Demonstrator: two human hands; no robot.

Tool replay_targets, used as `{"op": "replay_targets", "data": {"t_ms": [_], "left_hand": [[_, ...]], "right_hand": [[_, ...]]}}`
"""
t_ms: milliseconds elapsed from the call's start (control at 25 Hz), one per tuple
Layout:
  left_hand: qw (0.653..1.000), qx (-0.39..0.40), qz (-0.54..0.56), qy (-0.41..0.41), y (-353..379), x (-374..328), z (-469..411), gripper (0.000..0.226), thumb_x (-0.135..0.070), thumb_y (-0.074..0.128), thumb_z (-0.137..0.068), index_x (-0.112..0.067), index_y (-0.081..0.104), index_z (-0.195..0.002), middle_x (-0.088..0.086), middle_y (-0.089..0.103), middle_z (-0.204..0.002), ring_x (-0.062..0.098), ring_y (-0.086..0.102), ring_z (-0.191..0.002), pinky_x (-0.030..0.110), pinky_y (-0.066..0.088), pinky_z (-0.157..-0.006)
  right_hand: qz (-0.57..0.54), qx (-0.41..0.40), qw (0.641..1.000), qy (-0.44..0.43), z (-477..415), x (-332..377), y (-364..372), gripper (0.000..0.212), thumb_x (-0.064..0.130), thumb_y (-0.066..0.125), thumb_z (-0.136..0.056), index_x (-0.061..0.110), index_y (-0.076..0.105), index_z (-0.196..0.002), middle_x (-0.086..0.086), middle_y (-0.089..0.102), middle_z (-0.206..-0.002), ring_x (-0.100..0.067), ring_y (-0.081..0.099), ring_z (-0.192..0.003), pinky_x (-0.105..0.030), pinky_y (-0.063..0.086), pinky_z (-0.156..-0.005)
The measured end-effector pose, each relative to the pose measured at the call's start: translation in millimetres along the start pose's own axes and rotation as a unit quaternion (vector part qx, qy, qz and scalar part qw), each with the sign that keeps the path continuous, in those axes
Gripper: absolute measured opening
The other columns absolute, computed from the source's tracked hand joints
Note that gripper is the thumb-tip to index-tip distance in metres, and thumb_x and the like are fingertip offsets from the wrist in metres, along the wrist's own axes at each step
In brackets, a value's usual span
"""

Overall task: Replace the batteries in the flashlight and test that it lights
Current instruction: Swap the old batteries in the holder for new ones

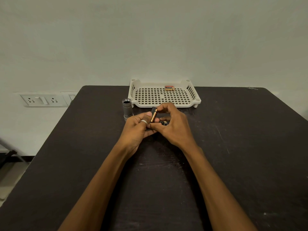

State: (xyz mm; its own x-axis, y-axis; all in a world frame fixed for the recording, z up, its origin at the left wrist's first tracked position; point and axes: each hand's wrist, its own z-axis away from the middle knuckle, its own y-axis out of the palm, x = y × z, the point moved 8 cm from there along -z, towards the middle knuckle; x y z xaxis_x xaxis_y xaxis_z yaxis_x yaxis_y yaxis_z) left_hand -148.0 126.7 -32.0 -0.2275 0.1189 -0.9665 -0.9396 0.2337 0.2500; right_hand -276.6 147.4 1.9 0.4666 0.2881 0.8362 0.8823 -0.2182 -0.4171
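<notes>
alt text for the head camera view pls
Both hands, left hand and right hand, hold a battery holder with a copper-topped battery over a dark table. An open silver flashlight body stands upright beside a white tray holding spare batteries.

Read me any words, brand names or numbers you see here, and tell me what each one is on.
None can be read.
Battery pack in the white tray: red band with print, too small and blurred.
Battery held in the hands: copper and black, no legible label.
Table, far right corner: faint scratched mark, unreadable.
</notes>
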Motion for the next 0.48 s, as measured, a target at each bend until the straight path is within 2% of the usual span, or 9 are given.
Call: {"op": "replay_targets", "data": {"t_ms": [120, 240, 320, 480], "left_hand": [[1.000, -0.002, 0.002, 0.004, -0.4, -0.2, -0.5, 0.027, -0.018, 0.048, -0.105, -0.007, 0.071, -0.098, 0.007, 0.074, -0.089, 0.015, 0.072, -0.085, 0.033, 0.059, -0.080], [1.000, -0.009, 0.004, 0.008, -1.9, 0.4, -1.2, 0.027, -0.018, 0.047, -0.105, -0.006, 0.070, -0.098, 0.006, 0.073, -0.089, 0.015, 0.072, -0.085, 0.033, 0.060, -0.081], [1.000, -0.009, 0.007, 0.013, -1.9, 0.4, -2.1, 0.029, -0.018, 0.046, -0.105, -0.004, 0.070, -0.098, 0.006, 0.074, -0.090, 0.018, 0.073, -0.089, 0.034, 0.060, -0.085], [1.000, -0.011, 0.017, 0.017, -0.8, -1.2, -2.2, 0.029, -0.016, 0.045, -0.106, -0.007, 0.072, -0.098, 0.005, 0.078, -0.094, 0.015, 0.074, -0.092, 0.026, 0.059, -0.080]], "right_hand": [[-0.005, -0.014, 1.000, -0.003, -0.4, 0.5, 1.1, 0.051, 0.020, 0.091, -0.070, 0.021, 0.060, -0.110, 0.008, 0.065, -0.111, -0.009, 0.068, -0.093, -0.033, 0.060, -0.081], [0.012, -0.037, 0.999, -0.035, -0.7, 6.9, -0.2, 0.050, 0.016, 0.090, -0.068, 0.017, 0.060, -0.108, 0.006, 0.061, -0.108, -0.006, 0.062, -0.098, -0.023, 0.056, -0.075], [-0.010, -0.029, 0.999, -0.016, -0.1, 6.8, 0.5, 0.048, 0.011, 0.090, -0.069, 0.017, 0.060, -0.106, 0.006, 0.064, -0.101, -0.002, 0.062, -0.091, -0.018, 0.053, -0.071], [-0.077, -0.029, 0.996, 0.022, -1.0, 0.0, -2.9, 0.031, 0.011, 0.085, -0.079, 0.019, 0.064, -0.101, 0.006, 0.070, -0.090, -0.005, 0.068, -0.086, -0.025, 0.059, -0.077]]}}
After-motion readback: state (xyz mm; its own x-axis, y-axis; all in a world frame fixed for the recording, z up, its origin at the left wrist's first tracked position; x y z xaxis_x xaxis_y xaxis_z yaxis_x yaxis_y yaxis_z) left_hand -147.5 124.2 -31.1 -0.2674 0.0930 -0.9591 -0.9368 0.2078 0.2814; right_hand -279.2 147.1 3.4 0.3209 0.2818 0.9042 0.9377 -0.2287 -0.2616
